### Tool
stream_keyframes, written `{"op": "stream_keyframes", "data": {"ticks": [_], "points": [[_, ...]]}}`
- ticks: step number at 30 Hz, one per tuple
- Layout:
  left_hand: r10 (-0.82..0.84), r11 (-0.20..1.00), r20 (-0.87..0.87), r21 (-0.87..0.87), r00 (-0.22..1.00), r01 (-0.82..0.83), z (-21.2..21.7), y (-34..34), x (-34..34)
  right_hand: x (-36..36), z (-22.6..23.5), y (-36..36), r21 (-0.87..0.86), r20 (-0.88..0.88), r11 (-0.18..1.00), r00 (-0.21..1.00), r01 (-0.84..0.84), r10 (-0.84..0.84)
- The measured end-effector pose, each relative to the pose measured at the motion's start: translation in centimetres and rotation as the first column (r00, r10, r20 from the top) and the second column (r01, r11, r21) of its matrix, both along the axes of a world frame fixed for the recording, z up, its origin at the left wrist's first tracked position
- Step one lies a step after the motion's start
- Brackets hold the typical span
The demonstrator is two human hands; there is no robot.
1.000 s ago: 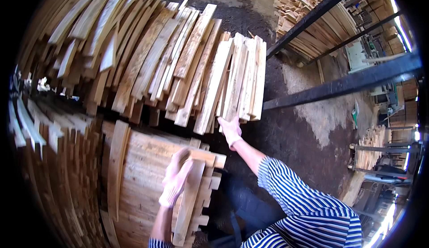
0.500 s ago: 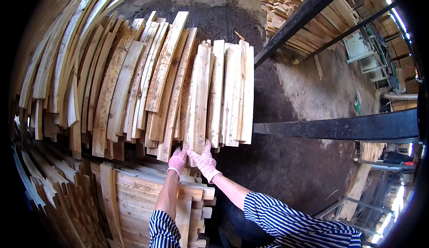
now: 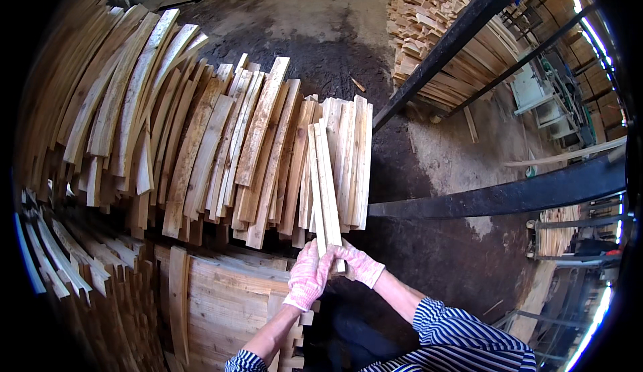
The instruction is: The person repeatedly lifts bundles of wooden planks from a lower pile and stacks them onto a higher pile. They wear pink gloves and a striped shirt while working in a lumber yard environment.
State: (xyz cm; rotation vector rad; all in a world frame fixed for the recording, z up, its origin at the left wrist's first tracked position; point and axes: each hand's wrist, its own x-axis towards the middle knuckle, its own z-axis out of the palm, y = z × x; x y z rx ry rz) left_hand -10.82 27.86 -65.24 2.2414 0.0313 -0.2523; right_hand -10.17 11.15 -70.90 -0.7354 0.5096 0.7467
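Two narrow pale wooden slats (image 3: pixel 324 178) lie side by side, pointing away from me, above the right end of a large stack of similar slats (image 3: pixel 221 137). Their near ends are in my hands. My left hand (image 3: pixel 308 277), in a pink-and-white knit glove, closes on the left of those ends. In a matching glove, my right hand (image 3: pixel 358 262) grips them from the right, its fingers partly hidden under the wood. Whether the far ends still rest on the stack, I cannot tell.
A lower pile of boards (image 3: pixel 228 298) stands below the stack, with more slats (image 3: pixel 74 258) at the left. Black metal beams (image 3: pixel 495 194) cross on the right. Another wood pile (image 3: pixel 435 30) and a pale machine (image 3: pixel 539 91) stand farther back.
The two slats have been gripped and pulled toward me off the stack's near edge. Both hands have moved right and nearer. The whole view has shifted slightly.
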Motion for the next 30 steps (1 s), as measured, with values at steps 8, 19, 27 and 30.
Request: {"op": "stream_keyframes", "data": {"ticks": [8,19,27,30], "points": [[-0.088,0.835,-0.093,-0.549,0.992,0.023,5.1,-2.1,-4.3,-2.2,12.8,-2.2,-0.165,0.122,0.974,0.976,-0.157,0.178],[0.225,-0.412,-0.575,-0.787,0.786,-0.458,6.6,11.9,-10.8,-13.9,14.7,-0.2,-0.528,0.096,0.31,0.307,-0.791,0.947],[0.527,-0.521,-0.565,-0.805,0.635,-0.284,1.2,18.9,-32.8,-24.0,12.6,21.2,-0.576,0.479,0.527,0.265,-0.625,0.837],[0.69,-0.499,-0.598,-0.801,0.407,-0.331,0.1,22.2,-45.7,-34.1,11.7,26.0,-0.474,0.545,0.457,0.158,-0.753,0.824]]}}
